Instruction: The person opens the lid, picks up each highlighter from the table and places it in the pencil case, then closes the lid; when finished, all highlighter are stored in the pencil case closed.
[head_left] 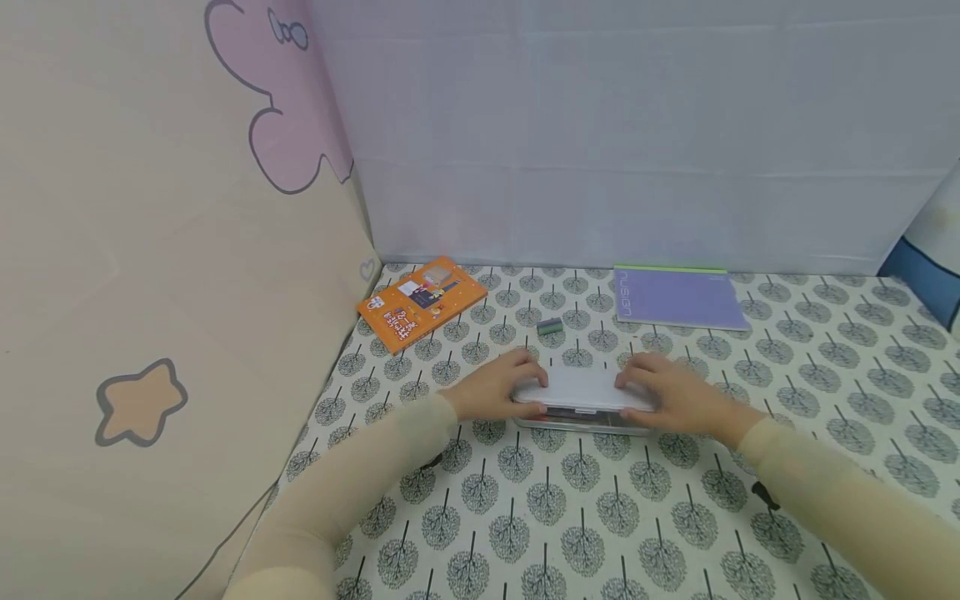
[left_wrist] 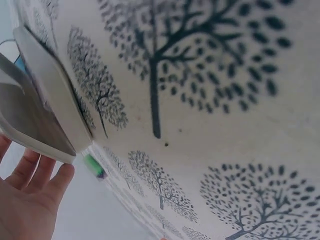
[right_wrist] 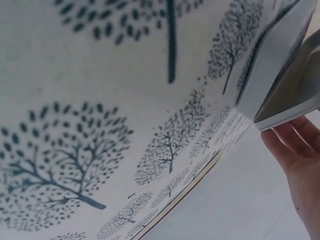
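Note:
A white box that looks like a pencil case (head_left: 577, 421) lies on the table with its hinged lid (head_left: 581, 383) tilted partway up. At the lid's left end my left hand (head_left: 506, 387) grips the edge, thumb at the front and fingers over the top. My right hand (head_left: 675, 396) holds the right end the same way. In the left wrist view the fingers (left_wrist: 42, 175) lie against the lid's outer side, with a gap between lid and base. The right wrist view shows the right fingers (right_wrist: 290, 137) on the lid too. What lies inside the case is mostly hidden.
Beyond the case sits a small green and dark block (head_left: 550, 326). An orange booklet (head_left: 422, 304) lies at the back left, a purple notebook (head_left: 678, 298) at the back right. A tree-patterned cloth (head_left: 581, 508) covers the table; hanging cloths (head_left: 637, 150) border its back and left side.

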